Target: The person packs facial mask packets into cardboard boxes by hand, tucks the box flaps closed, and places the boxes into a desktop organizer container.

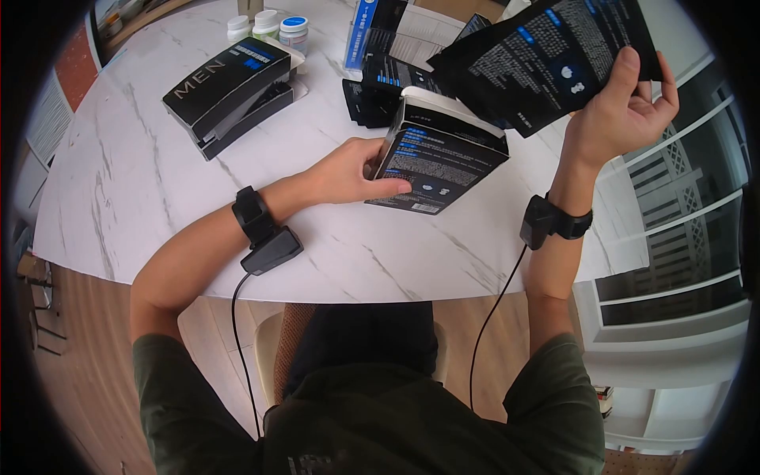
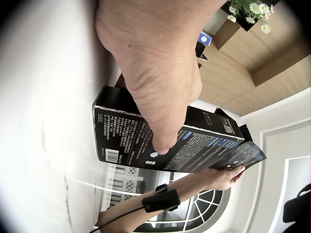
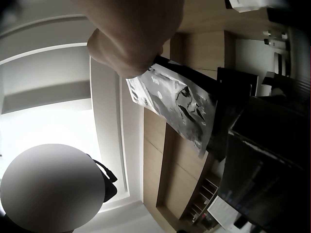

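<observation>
My left hand (image 1: 352, 174) grips a black carton (image 1: 443, 162) by its left side, thumb across the printed face. The carton stands tilted on the marble-patterned table, its upper end open with a pale flap up. In the left wrist view the same thumb presses beside the small icons on the carton (image 2: 194, 150). Raised at the right, my right hand (image 1: 625, 119) pinches a flat black printed pouch (image 1: 546, 67) by its edge. The pouch's lower left part overlaps the carton's top in the head view. In the right wrist view the pouch (image 3: 180, 104) looks glossy grey.
On the table (image 1: 332, 261), another black box marked MEN (image 1: 229, 83) lies to the left. Several small bottles (image 1: 293, 33) stand behind it. More black packets (image 1: 372, 103) and a clear holder (image 1: 416, 39) with a blue box (image 1: 362, 32) sit beyond the carton.
</observation>
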Motion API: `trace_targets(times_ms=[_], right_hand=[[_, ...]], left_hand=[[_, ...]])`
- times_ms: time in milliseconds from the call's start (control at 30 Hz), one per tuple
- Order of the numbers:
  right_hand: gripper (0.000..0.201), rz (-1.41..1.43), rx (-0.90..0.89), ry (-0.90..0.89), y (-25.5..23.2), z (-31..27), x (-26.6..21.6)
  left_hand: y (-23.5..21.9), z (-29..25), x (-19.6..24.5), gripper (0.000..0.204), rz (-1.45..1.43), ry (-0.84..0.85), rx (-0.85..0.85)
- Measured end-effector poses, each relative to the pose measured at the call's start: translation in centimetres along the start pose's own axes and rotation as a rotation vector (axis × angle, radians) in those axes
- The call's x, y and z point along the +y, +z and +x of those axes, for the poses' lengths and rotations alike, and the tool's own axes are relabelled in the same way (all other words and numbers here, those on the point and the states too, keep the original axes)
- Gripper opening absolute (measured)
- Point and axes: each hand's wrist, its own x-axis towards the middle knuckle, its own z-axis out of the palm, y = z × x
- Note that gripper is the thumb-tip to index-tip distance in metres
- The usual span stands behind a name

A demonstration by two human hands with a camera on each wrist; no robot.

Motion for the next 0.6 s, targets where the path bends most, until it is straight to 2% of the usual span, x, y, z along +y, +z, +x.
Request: trace_targets(times_ms=[167,433,533,600], right_hand=[[0.035,0.045,-0.006,0.066,-0.29,0.05,0.37],[0.034,0.148,0.1,0.035,-0.35,0.55,0.4],[0.035,0.14,0.084,0.051,-0.02,0.34,0.14],[0.036,-0.014,0.004,0.039,0.13,0.04,-0.08]], left_hand=[[0.0,-0.02,0.01,0.042,0.006,-0.009,-0.002],[-0.04,0.05,0.09,0.042,0.028,0.004,-0.001],[0.04,0.02,0.18,0.042,0.009,0.003,0.008],[0.03,0.01,0.22,0.042,0.012,-0.004,0.005]])
